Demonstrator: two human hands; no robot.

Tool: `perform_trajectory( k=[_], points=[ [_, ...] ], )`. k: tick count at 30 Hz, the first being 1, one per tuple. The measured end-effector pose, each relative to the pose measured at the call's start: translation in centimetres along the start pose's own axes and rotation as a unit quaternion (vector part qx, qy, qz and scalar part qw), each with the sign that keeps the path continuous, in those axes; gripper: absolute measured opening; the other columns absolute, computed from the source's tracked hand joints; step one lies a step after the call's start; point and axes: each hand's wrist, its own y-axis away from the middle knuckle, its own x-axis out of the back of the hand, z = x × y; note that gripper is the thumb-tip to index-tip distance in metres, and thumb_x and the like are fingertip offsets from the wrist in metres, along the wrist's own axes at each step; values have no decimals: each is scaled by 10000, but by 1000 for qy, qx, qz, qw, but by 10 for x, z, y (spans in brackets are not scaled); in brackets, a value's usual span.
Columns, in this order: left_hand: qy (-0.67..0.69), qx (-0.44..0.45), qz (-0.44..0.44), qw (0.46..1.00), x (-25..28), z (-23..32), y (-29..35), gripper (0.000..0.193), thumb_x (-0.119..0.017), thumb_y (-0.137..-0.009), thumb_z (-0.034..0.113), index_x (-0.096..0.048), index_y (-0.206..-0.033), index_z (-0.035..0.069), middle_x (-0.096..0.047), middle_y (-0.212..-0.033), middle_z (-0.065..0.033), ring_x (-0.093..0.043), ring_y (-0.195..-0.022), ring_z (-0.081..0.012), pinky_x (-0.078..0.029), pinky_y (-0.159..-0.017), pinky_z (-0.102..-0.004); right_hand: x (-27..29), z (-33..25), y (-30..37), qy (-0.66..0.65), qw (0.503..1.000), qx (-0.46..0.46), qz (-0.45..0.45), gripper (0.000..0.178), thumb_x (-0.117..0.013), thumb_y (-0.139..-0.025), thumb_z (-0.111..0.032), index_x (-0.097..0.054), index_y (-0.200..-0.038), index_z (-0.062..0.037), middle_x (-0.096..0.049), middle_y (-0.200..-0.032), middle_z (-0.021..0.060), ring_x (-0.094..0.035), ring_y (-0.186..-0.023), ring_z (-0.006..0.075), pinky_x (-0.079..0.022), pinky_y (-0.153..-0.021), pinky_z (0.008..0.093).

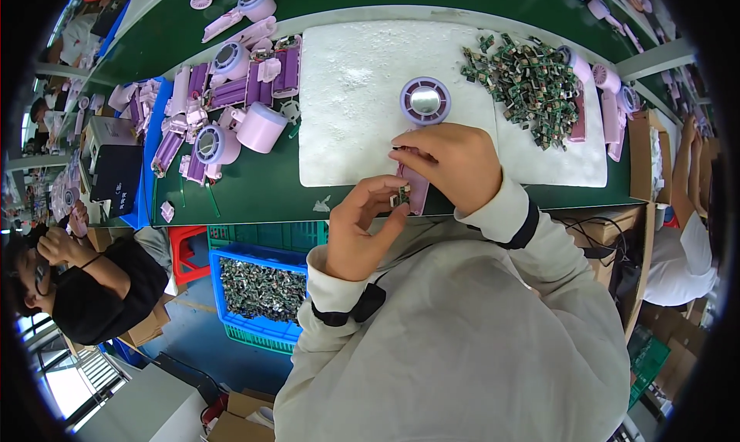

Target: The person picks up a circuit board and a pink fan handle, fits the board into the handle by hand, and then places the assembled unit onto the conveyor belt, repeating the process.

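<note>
A handheld fan with a round lilac head [425,100] and silvery centre lies on the white foam sheet, its pink handle [417,192] pointing toward me. Between the thumb and fingers of my left hand [361,225] is a small green circuit board [400,196], held beside the handle's near end. My right hand [456,161] bends over the upper handle with thumb and forefinger pinched together. Something small and dark shows at those fingertips, too small to name. The right hand hides part of the handle.
Loose circuit boards [532,87] are heaped on the foam sheet [347,95] at right. Pink and purple fan parts [262,126] pile up at left beside a blue bin [159,107]. Below the bench, a blue crate [231,312] holds more boards. People sit at both sides.
</note>
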Motion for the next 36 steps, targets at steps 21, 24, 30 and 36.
perform_trajectory(
  k=[21, 24, 30, 36],
  points=[
    [25, -6, 140, 990, 5, -6, -31, 358, -650, -954, -50, -617, -1310, -52, -724, -1104, -140, -709, -953, -175, -572, -879, -299, 15, 6, -7, -123, 991, 7, -47, 180, -730, -830, -79, -749, -1008, -73, -680, -817, 83, -658, -694, 247, -532, -622, 330],
    [17, -4, 128, 992, 6, -8, -29, 338, -663, -958, -32, -631, -1294, -44, -727, -1079, -123, -704, -960, -157, -569, -875, -280, 14, 2, -5, -122, 992, -4, -25, 121, -733, -808, -178, -734, -884, -84, -628, -780, 51, -640, -699, 247, -516, -626, 368],
    [0, -26, 94, 995, 7, -8, -27, 311, -642, -971, -38, -648, -1282, -34, -727, -1075, -122, -696, -963, -145, -559, -873, -267, 20, -1, -6, -100, 995, 18, -13, 139, -773, -775, -94, -756, -909, -57, -631, -830, 70, -638, -737, 242, -522, -662, 331],
    [-12, -37, 91, 995, 6, -8, -26, 301, -640, -970, -45, -672, -1267, -9, -730, -1060, -116, -693, -960, -143, -562, -853, -270, 17, 1, -7, -71, 995, 70, 0, 111, -769, -758, -77, -735, -860, -50, -611, -832, 69, -613, -760, 254, -508, -666, 350]
  ],
)
